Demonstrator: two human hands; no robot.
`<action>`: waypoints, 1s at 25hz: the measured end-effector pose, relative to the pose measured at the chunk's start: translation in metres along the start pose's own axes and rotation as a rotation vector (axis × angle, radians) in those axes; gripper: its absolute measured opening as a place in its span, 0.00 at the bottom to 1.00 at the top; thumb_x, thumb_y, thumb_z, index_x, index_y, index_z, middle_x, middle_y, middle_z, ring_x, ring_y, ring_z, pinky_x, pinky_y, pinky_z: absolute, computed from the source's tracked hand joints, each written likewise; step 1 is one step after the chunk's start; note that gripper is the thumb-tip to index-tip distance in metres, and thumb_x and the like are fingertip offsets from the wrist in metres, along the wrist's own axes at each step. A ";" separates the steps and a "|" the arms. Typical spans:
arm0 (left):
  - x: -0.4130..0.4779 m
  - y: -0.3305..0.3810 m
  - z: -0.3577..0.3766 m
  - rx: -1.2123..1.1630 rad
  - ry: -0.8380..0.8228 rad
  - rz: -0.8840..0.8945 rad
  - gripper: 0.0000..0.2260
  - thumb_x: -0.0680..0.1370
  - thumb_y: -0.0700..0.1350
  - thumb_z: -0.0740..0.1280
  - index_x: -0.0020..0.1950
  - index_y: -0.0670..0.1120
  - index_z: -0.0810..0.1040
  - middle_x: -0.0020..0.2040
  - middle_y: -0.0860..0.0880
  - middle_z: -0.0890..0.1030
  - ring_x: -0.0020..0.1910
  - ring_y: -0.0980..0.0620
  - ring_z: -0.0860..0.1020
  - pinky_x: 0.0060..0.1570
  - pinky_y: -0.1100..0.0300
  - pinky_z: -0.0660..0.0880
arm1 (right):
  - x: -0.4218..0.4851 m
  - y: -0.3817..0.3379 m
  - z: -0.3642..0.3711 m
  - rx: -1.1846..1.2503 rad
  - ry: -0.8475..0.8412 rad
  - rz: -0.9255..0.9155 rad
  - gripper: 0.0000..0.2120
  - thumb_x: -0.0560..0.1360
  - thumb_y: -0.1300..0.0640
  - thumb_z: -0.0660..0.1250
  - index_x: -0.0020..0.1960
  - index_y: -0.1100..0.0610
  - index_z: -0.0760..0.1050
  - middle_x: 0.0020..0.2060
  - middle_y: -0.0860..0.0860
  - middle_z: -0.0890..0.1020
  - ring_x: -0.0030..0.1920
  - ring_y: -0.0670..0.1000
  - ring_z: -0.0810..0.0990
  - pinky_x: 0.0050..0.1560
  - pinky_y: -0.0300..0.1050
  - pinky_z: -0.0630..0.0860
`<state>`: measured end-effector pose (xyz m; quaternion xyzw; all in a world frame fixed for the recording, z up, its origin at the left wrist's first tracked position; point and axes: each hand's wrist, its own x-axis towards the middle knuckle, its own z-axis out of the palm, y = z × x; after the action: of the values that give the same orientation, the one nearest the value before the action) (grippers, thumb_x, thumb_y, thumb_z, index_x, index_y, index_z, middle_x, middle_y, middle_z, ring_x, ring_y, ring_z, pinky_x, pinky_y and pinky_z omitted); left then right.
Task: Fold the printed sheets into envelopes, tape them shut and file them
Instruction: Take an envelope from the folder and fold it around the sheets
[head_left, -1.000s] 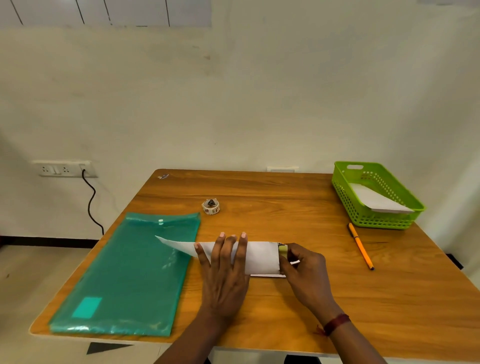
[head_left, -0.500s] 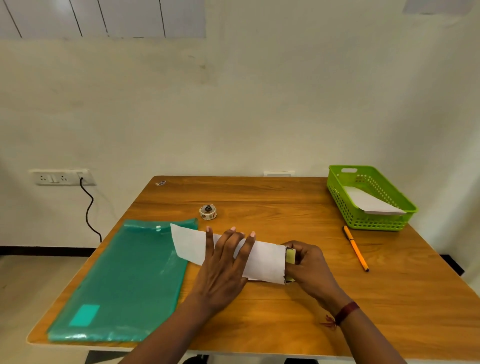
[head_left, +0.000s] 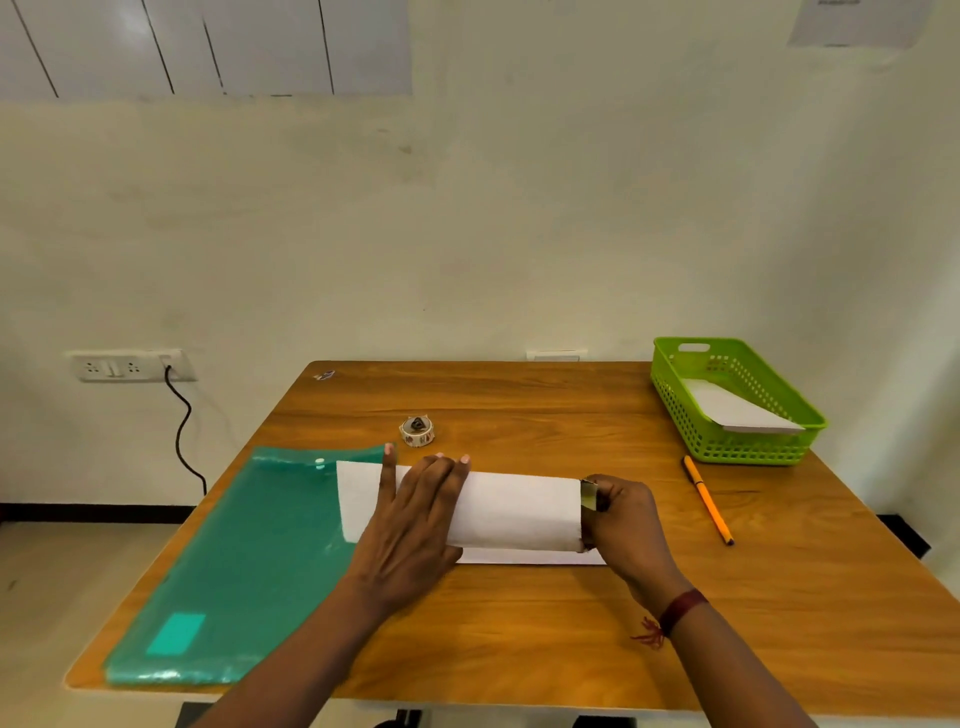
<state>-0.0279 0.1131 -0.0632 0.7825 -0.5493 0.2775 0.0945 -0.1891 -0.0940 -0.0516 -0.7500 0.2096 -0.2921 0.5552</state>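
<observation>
So the folded sheet (head_left: 519, 512) lies mid-tabletop (head_left: 519, 623), its left end overlapping the green folder (head_left: 249, 551). The left hand (head_left: 415, 525) is pressed flat on it with straight fingers, while the right hand (head_left: 623, 519) pinches a yellowish strip of tape (head_left: 588, 495) at its right end. The tape roll (head_left: 416, 431) sits just beyond, with the green basket (head_left: 748, 452) at the far right.

The person's left hand (head_left: 415, 525) and right hand (head_left: 623, 525) were bare, and so were both forearms (head_left: 291, 670), uncovered all the way back from the hands to the lower edge of view. Just behind the right hand, a dark maroon thread band (head_left: 683, 610) circled the wrist as a narrow, snug strip. From it, on the side facing the left hand, a small tuft (head_left: 649, 635) of loose red thread ends hung out, frayed and uneven.
</observation>
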 end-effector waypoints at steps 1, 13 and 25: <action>-0.002 -0.004 -0.001 -0.004 -0.036 -0.017 0.47 0.64 0.55 0.77 0.76 0.42 0.59 0.68 0.43 0.68 0.69 0.43 0.67 0.74 0.34 0.44 | 0.001 0.003 -0.002 0.055 -0.015 0.051 0.07 0.72 0.67 0.71 0.42 0.57 0.84 0.34 0.57 0.84 0.30 0.56 0.81 0.28 0.48 0.78; -0.023 -0.037 0.017 -0.009 -0.241 -0.186 0.36 0.76 0.69 0.54 0.76 0.47 0.63 0.69 0.44 0.73 0.68 0.43 0.72 0.72 0.32 0.44 | 0.007 0.059 -0.006 -0.820 0.001 -0.190 0.15 0.78 0.46 0.65 0.64 0.46 0.74 0.63 0.44 0.77 0.69 0.48 0.68 0.65 0.44 0.67; -0.036 -0.036 0.033 0.036 -0.090 -0.257 0.35 0.77 0.64 0.59 0.77 0.44 0.61 0.70 0.43 0.72 0.70 0.43 0.69 0.70 0.27 0.45 | 0.005 0.074 -0.001 -1.047 -0.082 -0.260 0.27 0.76 0.33 0.53 0.68 0.45 0.72 0.58 0.46 0.74 0.61 0.48 0.70 0.68 0.50 0.64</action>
<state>0.0071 0.1403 -0.1043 0.8597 -0.4431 0.2376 0.0905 -0.1855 -0.1199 -0.1210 -0.9569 0.2108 -0.1854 0.0741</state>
